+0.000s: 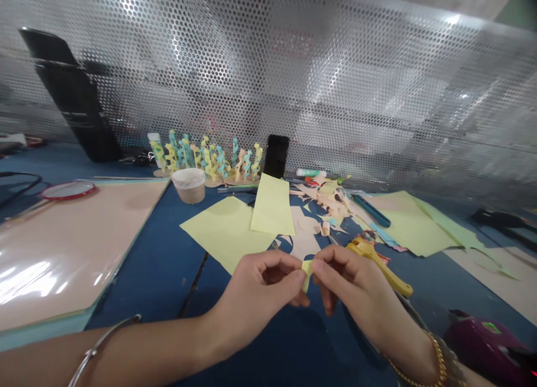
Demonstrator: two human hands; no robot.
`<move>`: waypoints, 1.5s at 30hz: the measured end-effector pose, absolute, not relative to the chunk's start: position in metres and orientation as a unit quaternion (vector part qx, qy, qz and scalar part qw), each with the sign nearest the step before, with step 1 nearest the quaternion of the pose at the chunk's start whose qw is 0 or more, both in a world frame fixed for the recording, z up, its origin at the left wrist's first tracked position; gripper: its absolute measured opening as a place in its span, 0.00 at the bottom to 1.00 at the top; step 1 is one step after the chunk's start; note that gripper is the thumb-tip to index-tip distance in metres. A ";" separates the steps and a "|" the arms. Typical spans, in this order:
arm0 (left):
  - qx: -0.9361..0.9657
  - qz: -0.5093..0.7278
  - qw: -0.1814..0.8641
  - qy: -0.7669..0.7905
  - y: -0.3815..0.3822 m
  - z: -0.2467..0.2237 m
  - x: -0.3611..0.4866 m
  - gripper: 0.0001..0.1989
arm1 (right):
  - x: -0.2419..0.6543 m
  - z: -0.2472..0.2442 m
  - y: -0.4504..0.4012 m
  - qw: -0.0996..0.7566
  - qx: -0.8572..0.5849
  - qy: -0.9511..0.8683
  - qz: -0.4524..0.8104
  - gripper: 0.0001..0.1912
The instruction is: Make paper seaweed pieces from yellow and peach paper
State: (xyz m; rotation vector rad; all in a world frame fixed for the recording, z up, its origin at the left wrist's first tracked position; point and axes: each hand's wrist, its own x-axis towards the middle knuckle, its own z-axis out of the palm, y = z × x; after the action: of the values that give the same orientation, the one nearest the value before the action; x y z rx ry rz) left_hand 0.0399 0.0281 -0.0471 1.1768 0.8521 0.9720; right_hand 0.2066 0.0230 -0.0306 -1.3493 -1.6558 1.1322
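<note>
Here, a yellow paper strip (307, 274) points downward.

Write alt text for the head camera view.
A person's left hand and right hand pinch a small piece of yellow paper above a blue table, near loose pale yellow sheets; a row of colored paper cut-outs stands beyond.

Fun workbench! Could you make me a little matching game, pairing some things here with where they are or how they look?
Things:
1. small yellow paper scrap
2. black smartphone
3. paper cup
4. perforated metal screen

Places or states:
A. rising behind the table
B. upright, dark face showing
C. pinched between left hand and right hand
D. open top, pale inside

Pairs: 1-C, 2-B, 3-D, 4-A
</note>
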 end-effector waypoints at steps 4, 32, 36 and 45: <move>0.512 0.430 0.648 0.365 0.028 -0.047 0.040 0.06 | 0.206 -0.031 0.022 0.354 -0.524 -0.642 0.434 0.15; 0.492 0.408 0.663 0.390 0.036 -0.048 0.040 0.10 | 0.213 -0.031 0.027 0.328 -0.529 -0.640 0.450 0.15; 0.476 0.384 0.695 0.379 0.037 -0.048 0.039 0.11 | 0.213 -0.031 0.027 0.334 -0.524 -0.641 0.450 0.15; 0.442 0.410 0.689 0.402 0.037 -0.050 0.038 0.09 | 0.219 -0.034 0.030 0.354 -0.486 -0.668 0.438 0.08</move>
State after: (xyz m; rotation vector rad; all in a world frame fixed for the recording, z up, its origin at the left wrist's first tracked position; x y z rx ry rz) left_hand 0.0378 0.0367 -0.0504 0.9899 0.8995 0.9168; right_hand 0.2188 0.0302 -0.0340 -1.2567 -1.7268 1.1314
